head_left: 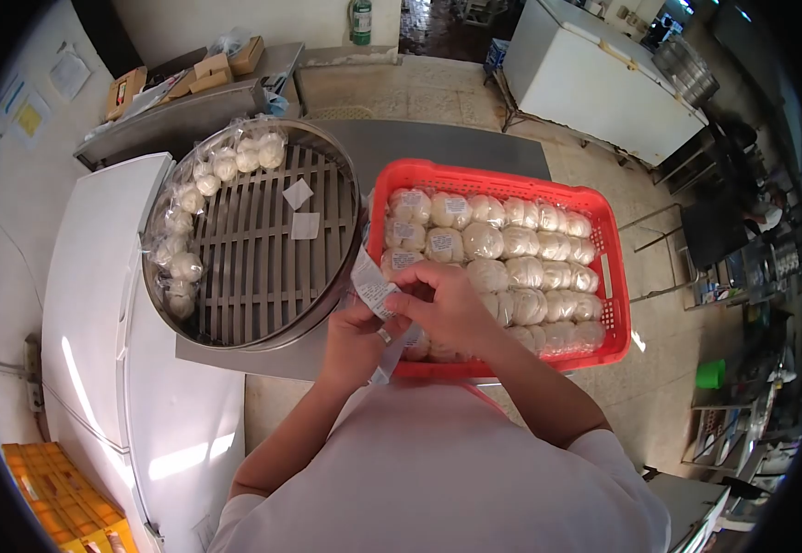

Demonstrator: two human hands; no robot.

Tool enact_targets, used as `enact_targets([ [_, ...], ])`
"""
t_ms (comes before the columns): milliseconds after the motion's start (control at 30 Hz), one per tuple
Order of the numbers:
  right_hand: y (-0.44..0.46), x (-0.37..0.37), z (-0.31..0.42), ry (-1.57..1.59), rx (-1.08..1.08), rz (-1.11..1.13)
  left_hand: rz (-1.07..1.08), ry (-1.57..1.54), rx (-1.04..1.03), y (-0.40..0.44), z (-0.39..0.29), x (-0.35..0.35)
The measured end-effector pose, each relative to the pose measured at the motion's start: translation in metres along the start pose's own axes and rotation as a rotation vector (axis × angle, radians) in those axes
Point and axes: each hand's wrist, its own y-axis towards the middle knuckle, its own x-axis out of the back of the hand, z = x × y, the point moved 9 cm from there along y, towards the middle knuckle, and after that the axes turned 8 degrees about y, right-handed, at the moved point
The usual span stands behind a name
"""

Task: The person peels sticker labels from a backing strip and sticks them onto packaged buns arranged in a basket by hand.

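A strip of printed labels (373, 288) is held between my two hands at the near left corner of the red basket (614, 276). My left hand (353, 346) is closed around the strip's lower part, and a pale length of it hangs below. With thumb and fingers, my right hand (447, 304) pinches the strip's edge. Packed in rows inside the basket are wrapped white buns (484, 241); several at the left carry printed labels. My right hand hides some of the buns.
Left of the basket, a round steamer tray (272, 267) with a slatted base holds bagged white buns (226, 166) along its rim and two paper pieces (306, 226). Both stand on a grey table (438, 138). White freezers (594, 83) stand behind and at left.
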Motion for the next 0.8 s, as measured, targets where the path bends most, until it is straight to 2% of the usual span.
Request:
enact_targets([
  [33,0.0,0.0,0.0,-0.068,0.014,-0.005,0.03,-0.039,0.046,0.001,0.013,0.002],
  [100,-0.002,0.001,0.01,-0.17,0.181,-0.007,0.085,-0.118,0.143,0.002,0.025,0.006],
  [133,-0.004,0.0,0.017,-0.221,0.264,-0.006,0.036,-0.251,0.206,0.001,0.024,0.006],
  [200,-0.011,-0.004,0.025,-0.166,0.276,-0.036,-0.061,-0.514,0.328,0.0,0.013,0.001],
  [333,-0.02,-0.013,0.046,-0.304,0.472,-0.061,-0.084,-0.515,0.302,-0.001,0.002,0.003],
  [533,-0.027,-0.012,0.041,-0.362,0.495,-0.086,-0.016,-0.476,0.291,0.001,0.014,0.005],
  [633,-0.041,-0.015,0.06,-0.456,0.72,-0.127,-0.008,-0.515,0.304,0.001,0.019,0.003],
  [733,-0.051,-0.003,0.081,-0.235,0.705,-0.116,-0.09,-0.613,0.324,0.008,0.022,0.007],
  [800,-0.047,0.033,0.08,-0.073,0.591,-0.271,-0.204,-0.619,0.308,0.013,0.013,0.02],
])
